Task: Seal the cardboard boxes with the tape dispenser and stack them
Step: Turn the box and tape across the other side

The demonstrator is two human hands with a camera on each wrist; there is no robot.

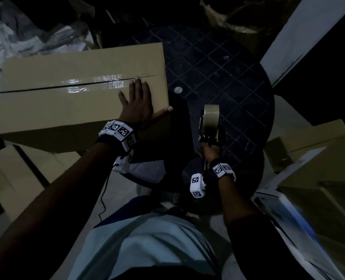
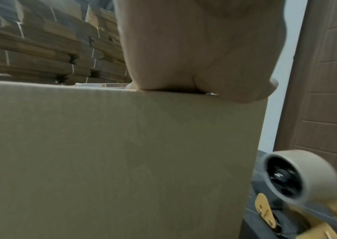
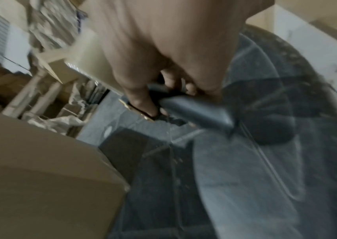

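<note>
1. Pressing down, our left hand lies flat with fingers spread on the near right corner of the cardboard box, its thumb over the edge.
2. We see clear tape along the box's top seam, just beyond our fingertips.
3. Our right hand is wrapped around the tape dispenser handle, just right of the box, above the dark round table.
</note>
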